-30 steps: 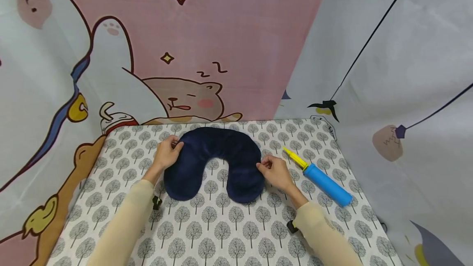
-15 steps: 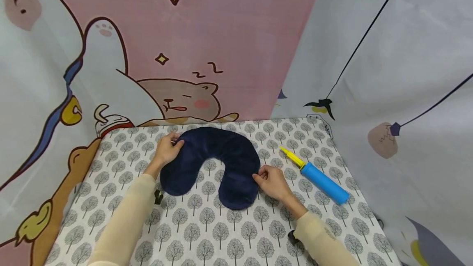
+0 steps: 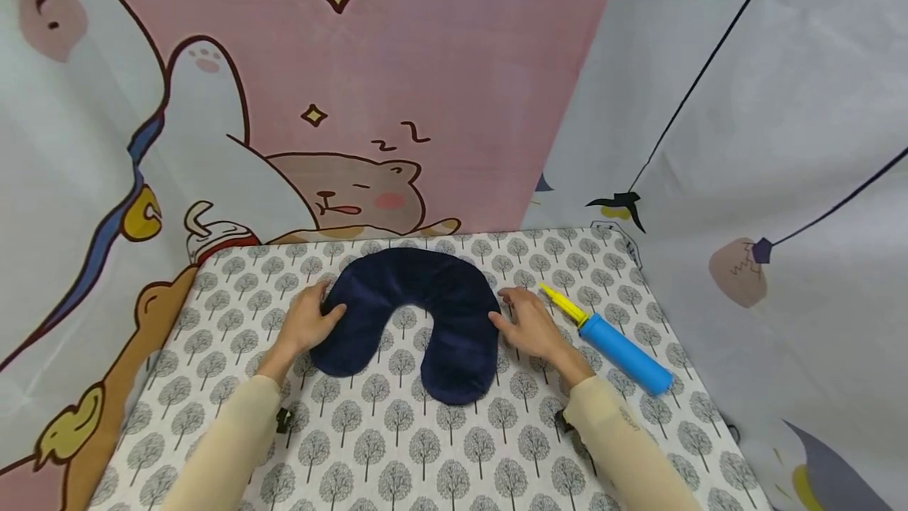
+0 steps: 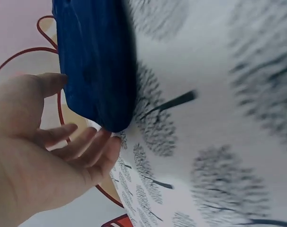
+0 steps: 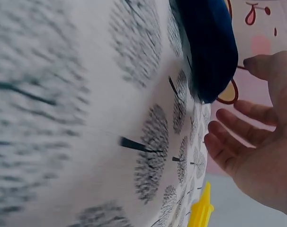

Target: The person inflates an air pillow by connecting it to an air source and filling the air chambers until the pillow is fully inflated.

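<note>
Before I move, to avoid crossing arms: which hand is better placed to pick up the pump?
Probably the right hand: the pump lies beside it, and it grips nothing. The left hand is across the navy pillow.

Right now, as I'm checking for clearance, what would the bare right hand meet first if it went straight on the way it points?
Most likely the outer side of the navy, U-shaped fabric pillow; the bare right hand points towards it, though the exact gap is unclear.

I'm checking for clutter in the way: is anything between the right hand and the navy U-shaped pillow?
Nothing visible stands between the right hand and the navy pillow. The blue-and-yellow pump lies on the hand's other side, not between them.
</note>
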A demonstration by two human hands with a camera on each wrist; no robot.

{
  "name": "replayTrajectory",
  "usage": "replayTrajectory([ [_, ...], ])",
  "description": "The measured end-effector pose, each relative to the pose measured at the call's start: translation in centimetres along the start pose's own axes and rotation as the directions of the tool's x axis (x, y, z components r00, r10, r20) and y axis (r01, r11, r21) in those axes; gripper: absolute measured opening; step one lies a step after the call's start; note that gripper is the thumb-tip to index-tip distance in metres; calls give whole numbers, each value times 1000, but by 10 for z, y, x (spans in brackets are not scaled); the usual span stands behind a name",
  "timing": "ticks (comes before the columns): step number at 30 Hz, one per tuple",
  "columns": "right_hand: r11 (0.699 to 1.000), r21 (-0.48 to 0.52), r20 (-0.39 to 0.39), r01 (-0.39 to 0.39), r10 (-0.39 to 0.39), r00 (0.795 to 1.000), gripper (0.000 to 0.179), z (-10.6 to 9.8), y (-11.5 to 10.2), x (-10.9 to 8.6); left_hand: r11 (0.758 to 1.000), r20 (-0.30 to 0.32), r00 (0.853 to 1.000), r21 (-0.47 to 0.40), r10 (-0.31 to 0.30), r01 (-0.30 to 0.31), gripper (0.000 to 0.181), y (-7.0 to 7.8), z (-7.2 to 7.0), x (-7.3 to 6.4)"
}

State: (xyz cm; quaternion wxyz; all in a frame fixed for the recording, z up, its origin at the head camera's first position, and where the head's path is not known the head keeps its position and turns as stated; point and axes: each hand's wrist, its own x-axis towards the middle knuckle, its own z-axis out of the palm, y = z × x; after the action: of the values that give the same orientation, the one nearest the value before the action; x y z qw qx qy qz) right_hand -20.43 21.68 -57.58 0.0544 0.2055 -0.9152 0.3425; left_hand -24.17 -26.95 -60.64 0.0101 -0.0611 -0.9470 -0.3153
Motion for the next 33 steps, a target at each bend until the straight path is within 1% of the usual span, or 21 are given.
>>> replayTrajectory([
  [2, 1000, -1, 15, 11, -11, 1000, 57, -1, 4, 9, 999, 22, 999, 8, -36, 36, 80, 19, -10, -17],
  [3, 1000, 2, 30, 5, -5, 1000, 58, -2, 6, 14, 999, 27, 998, 16, -50, 50, 80, 26, -13, -25],
  [4, 1000, 4, 49, -7, 7, 999, 59, -3, 7, 18, 998, 44, 997, 20, -65, 64, 79, 34, -18, -33],
  [6, 1000, 8, 85, -28, 27, 996, 60, -3, 10, 27, 996, 45, 996, 40, -80, 78, 78, 40, -20, -45],
  [8, 999, 10, 103, -40, 38, 994, 61, -2, 14, 34, 996, 39, 996, 51, -81, 79, 77, 41, -21, -54],
  [9, 999, 10, 100, -31, 30, 995, 62, 2, 23, 38, 995, 32, 996, 46, -86, 85, 76, 42, -21, -58],
  [11, 1000, 19, 103, -22, 20, 995, 64, 7, 33, 46, 994, 21, 995, 36, -100, 99, 76, 40, -20, -66],
  [14, 1000, 0, 101, -3, 3, 995, 69, 24, 63, 56, 990, 23, 991, 39, -134, 133, 77, 37, -20, -76],
  [15, 1000, -10, 102, -7, 8, 995, 71, 28, 70, 59, 989, 24, 989, 43, -144, 143, 76, 36, -20, -79],
  [17, 999, -17, 116, -35, 36, 993, 72, 32, 77, 64, 985, 18, 986, 53, -163, 162, 74, 33, -19, -83],
  [18, 999, -26, 121, -46, 49, 991, 71, 34, 80, 66, 984, 13, 986, 57, -168, 167, 69, 32, -19, -85],
  [21, 995, -13, 141, -94, 95, 985, 63, 25, 61, 66, 981, -8, 984, 65, -180, 180, 57, 30, -18, -88],
  [25, 989, -38, 147, -141, 145, 978, 45, 14, 35, 66, 977, -20, 979, 62, -204, 204, 43, 29, -18, -89],
  [30, 979, -80, 108, -186, 194, 975, 27, 15, 26, 69, 964, -18, 965, 39, -261, 261, 36, 27, -18, -89],
  [33, 976, -83, 91, -199, 206, 974, 21, 17, 25, 71, 960, -12, 961, 35, -277, 278, 35, 25, -19, -87],
])
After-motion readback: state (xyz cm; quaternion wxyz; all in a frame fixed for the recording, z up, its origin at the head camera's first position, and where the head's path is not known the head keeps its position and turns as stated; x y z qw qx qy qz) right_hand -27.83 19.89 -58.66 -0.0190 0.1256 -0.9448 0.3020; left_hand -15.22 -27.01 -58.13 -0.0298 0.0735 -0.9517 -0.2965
